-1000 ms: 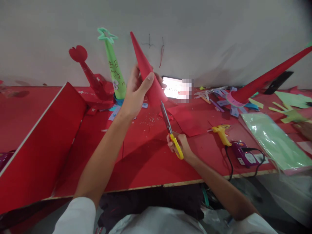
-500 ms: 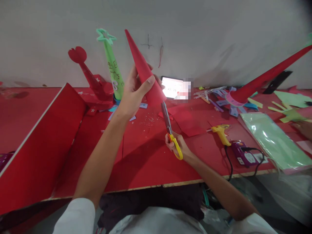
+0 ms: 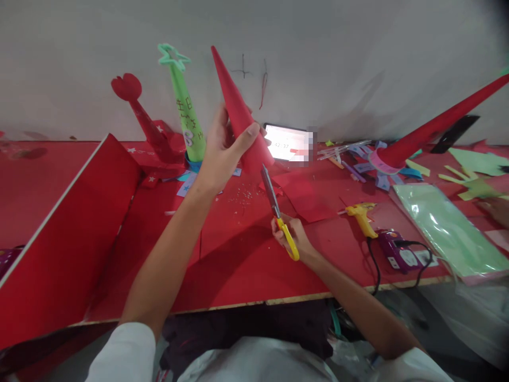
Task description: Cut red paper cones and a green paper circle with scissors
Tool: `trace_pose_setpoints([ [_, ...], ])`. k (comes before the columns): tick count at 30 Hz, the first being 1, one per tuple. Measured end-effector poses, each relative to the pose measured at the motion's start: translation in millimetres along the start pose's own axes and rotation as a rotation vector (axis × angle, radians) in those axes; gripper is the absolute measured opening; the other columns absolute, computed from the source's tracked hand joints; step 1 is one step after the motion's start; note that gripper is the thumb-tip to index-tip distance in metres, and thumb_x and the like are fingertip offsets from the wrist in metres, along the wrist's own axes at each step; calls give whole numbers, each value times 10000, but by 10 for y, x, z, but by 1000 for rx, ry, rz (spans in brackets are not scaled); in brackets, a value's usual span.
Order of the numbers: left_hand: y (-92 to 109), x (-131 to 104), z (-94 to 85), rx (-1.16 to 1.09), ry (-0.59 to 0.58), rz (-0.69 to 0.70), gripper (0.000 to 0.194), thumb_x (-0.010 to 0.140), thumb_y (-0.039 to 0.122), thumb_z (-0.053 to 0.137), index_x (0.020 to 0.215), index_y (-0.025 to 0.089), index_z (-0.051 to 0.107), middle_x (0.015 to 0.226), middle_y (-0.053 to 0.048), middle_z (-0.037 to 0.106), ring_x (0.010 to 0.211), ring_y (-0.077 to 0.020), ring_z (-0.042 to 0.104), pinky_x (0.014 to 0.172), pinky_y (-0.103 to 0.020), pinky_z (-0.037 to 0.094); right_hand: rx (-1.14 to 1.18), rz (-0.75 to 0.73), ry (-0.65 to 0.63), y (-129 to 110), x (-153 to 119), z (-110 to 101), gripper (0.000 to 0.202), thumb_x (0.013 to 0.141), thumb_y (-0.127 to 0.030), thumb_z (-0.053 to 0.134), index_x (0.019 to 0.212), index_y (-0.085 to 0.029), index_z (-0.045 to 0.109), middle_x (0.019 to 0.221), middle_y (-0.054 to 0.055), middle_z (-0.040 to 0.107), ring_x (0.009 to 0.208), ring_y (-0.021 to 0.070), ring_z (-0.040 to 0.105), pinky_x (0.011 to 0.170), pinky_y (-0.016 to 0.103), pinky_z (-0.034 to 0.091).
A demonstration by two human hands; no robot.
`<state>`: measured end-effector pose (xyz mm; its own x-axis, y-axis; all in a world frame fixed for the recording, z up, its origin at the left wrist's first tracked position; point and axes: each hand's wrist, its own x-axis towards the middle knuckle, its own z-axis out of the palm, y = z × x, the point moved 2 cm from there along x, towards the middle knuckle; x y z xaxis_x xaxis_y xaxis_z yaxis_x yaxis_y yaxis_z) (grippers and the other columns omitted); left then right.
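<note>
A red paper cone (image 3: 236, 103) tilts with its tip up and to the left, and my left hand (image 3: 228, 143) is wrapped round its lower half, thumb on the front. Below it, my right hand (image 3: 290, 236) grips yellow-handled scissors (image 3: 272, 196). The blades look closed or nearly so, and their tips are at the cone's bottom edge; whether they touch it I cannot tell. Small pale scraps lie on the red table (image 3: 238, 276) under the cone.
Behind stand a green cone (image 3: 185, 109) with a star top and a red heart-topped cone (image 3: 145, 124). A phone (image 3: 286, 143) leans at the wall. To the right are a yellow glue gun (image 3: 361, 217), a purple power block (image 3: 400, 252), green sheets (image 3: 449, 228) and another person's hand (image 3: 495, 209).
The red cone and my left hand have shifted slightly right and turned a little more upright. The scissors have barely moved, with their tips now nearer the cone's left lower edge.
</note>
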<state>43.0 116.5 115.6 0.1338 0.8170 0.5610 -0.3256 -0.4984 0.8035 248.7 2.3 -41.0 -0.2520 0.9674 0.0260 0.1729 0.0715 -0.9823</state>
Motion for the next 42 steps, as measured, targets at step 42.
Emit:
trace_pose_setpoints([
  [42, 76, -25, -111, -46, -87, -123, 524, 846, 600, 940, 1157, 285, 660, 1146, -69, 844, 1175, -335, 821, 891, -471, 725, 22, 33, -19, -6, -13, -5, 743, 761, -973, 706, 752, -253, 524, 580, -60, 441, 485, 109, 387, 454, 273, 326],
])
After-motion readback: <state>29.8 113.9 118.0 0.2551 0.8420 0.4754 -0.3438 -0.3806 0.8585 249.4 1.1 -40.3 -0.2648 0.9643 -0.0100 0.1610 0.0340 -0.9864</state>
